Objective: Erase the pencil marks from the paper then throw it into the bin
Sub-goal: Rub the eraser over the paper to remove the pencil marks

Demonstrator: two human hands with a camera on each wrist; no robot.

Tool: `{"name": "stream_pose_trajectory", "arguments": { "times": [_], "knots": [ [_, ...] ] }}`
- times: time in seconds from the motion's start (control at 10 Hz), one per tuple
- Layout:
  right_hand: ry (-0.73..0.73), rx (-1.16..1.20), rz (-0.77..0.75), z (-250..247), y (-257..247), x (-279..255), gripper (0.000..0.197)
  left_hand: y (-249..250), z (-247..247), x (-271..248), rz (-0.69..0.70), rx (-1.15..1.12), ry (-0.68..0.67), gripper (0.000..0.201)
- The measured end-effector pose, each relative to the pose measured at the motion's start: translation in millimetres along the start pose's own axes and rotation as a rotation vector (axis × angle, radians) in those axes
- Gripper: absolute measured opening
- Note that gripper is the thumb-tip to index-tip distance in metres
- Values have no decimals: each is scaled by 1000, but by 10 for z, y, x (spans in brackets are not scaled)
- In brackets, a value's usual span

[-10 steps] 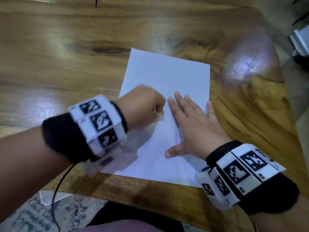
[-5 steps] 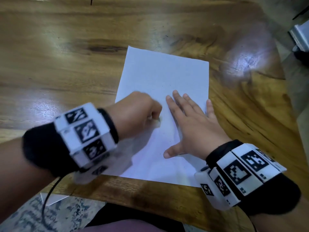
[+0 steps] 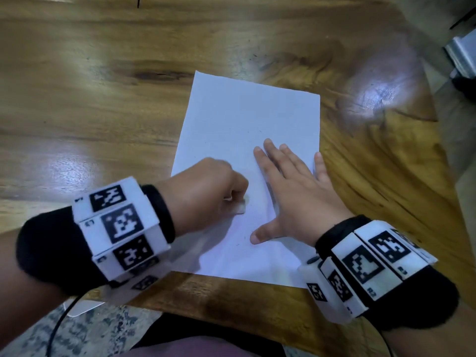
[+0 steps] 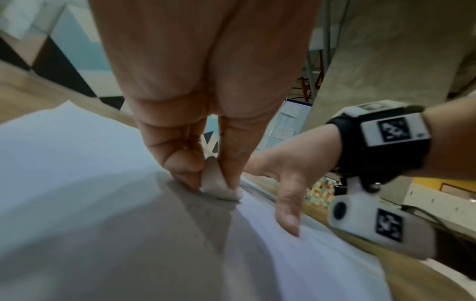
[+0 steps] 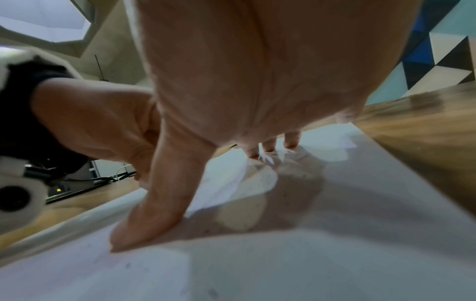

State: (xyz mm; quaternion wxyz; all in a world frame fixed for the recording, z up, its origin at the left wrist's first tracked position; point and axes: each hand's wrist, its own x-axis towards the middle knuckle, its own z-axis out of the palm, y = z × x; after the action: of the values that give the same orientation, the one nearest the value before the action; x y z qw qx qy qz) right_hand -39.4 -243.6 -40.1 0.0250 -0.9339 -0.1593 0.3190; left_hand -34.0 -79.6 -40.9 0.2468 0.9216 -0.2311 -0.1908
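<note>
A white sheet of paper (image 3: 247, 119) lies flat on the wooden table (image 3: 103, 99) near its front edge. My left hand (image 3: 211, 186) pinches a small white eraser (image 3: 242, 206) between thumb and fingers and presses it onto the paper's lower middle; the left wrist view shows the eraser (image 4: 219, 185) touching the sheet (image 4: 64, 152). My right hand (image 3: 291, 197) lies flat with fingers spread on the paper's right side, holding it down; its thumb (image 5: 152, 213) and fingertips press on the sheet (image 5: 283, 264). Small dark eraser crumbs dot the paper. No bin is in view.
The table's front edge (image 3: 231, 300) runs just below the paper, and its right edge (image 3: 438, 140) curves away beside my right hand. A patterned rug (image 3: 77, 331) covers the floor at lower left. A pale object (image 3: 463, 52) stands off the table at far right.
My left hand with the eraser has slid down and left across the paper, toward the front edge. The right hand has stayed flat in the same place.
</note>
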Motion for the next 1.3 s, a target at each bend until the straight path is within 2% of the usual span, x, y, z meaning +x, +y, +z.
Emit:
{"name": "stream_pose_trajectory", "arguments": {
  "times": [0.1,0.2,0.3,0.4,0.5,0.6,0.7,0.8,0.9,1.0,1.1,1.2,1.3],
  "knots": [
    [6,0,-3,-3,-2,-4,136,-14,-107,134,-35,21,18,11],
    [1,-10,2,-5,-3,-8,136,-51,-257,405,-99,58,129,14],
    [0,-10,2,-5,0,-3,137,-20,-154,245,18,73,84,13],
    [3,-2,-4,0,3,1,137,4,-2,-24,115,69,-145,15],
    [3,0,-9,0,-6,5,137,-9,-104,115,65,94,-193,10],
    [2,-3,-5,-2,-3,5,137,9,-236,414,-4,136,9,12],
    [-1,-9,-1,1,0,14,137,16,-173,349,2,114,37,5],
    [1,7,0,2,7,17,138,26,6,-11,116,84,-123,19],
    [5,29,-6,2,10,14,141,-4,10,-57,106,65,-214,13],
    [20,49,-19,15,16,14,144,-7,-135,236,48,108,-61,10],
    [19,59,-18,15,16,12,144,-26,-231,436,-71,92,50,14],
    [7,37,2,-6,7,0,142,-8,-149,267,-8,98,41,6],
    [-1,33,8,-18,-3,-12,141,-1,-9,-41,34,47,-35,11]
  ]
}}
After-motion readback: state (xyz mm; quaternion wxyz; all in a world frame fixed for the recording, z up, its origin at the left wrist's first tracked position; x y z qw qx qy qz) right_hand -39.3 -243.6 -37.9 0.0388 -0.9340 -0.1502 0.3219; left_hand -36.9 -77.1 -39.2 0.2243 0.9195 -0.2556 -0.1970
